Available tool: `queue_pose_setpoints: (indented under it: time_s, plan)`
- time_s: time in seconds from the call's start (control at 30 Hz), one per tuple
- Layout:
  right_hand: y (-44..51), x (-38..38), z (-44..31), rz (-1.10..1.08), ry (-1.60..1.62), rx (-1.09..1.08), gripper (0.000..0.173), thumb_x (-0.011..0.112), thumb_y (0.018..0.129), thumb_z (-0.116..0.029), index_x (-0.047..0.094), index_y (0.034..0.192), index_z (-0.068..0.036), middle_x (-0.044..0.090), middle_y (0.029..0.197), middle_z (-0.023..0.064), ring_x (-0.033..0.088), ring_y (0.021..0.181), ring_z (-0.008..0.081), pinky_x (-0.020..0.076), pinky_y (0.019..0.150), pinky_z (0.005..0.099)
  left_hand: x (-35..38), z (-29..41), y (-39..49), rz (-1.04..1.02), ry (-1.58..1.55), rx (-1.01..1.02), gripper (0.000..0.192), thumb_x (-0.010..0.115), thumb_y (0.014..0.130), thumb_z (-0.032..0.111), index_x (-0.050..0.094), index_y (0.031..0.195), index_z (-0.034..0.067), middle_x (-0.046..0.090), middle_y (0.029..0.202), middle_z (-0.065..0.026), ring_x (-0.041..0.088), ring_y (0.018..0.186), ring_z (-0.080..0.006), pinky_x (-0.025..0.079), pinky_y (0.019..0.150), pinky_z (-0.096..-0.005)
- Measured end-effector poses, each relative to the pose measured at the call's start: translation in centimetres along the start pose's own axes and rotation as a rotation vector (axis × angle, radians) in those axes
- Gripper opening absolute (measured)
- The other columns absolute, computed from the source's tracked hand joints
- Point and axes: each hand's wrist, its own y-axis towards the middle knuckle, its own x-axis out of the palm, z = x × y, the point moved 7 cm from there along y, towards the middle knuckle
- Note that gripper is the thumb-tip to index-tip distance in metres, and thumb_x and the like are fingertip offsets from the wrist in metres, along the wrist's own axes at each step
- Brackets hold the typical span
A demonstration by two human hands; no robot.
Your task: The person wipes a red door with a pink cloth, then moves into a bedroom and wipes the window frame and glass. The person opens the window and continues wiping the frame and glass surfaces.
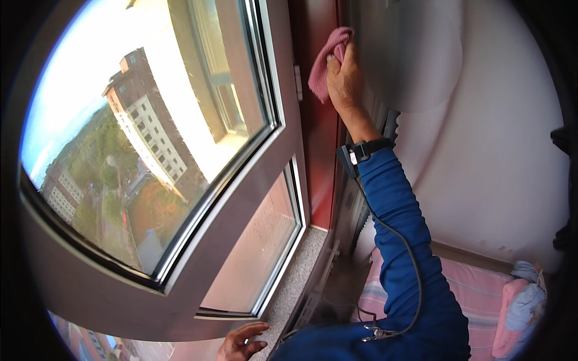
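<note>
My right hand (347, 81) is raised and grips a bunched pink ribbed cloth (324, 74). The cloth lies over the dark red window side panel (318, 149), near a white hinge (298, 83). Low in the view, my left hand (244, 342) is partly cut off by the picture's edge. Its fingers are curved and apart with nothing between them, close to the speckled stone sill (293, 270) and the bottom of the window. Whether it touches either, I cannot tell. The grey-brown window frame (235, 180) holds a large upper pane and a smaller lower pane (257, 252).
High-rise buildings (149, 131) show far below through the glass. A strap with a small device (356, 155) circles my right wrist, its cable (408, 248) clipped to my blue sleeve. At right are a pale wall (492, 171) and a pink striped bed (474, 293) with folded bedding (519, 311).
</note>
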Motion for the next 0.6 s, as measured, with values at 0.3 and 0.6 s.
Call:
queue_pose_setpoints:
  time_s: [0.3,0.6]
  plan:
    - [-22.2,-1.5,6.4,-0.133,-0.073,0.14,0.079,0.066,0.092,-0.005,0.025,0.157,0.012,0.034,0.156,0.0377,0.039,0.144,0.0535,0.0338,0.123,0.0522,0.8,2.1,4.6,-0.078,0.103,0.02,0.046,0.077,0.088,-0.002,0.066,0.133,-0.001,0.065,0.139,-0.0168,0.061,0.131,-0.0266,0.05,0.109,-0.038]
    - [-44.8,-4.2,14.0,-0.244,-0.138,0.433,0.083,0.067,0.096,-0.008,0.018,0.163,0.001,0.035,0.159,0.0333,0.043,0.142,0.0515,0.0374,0.122,0.0492,0.7,1.0,7.8,-0.071,-0.009,-0.192,0.044,0.076,0.091,0.008,0.066,0.133,-0.002,0.065,0.137,-0.0157,0.062,0.125,-0.0243,0.049,0.108,-0.038]
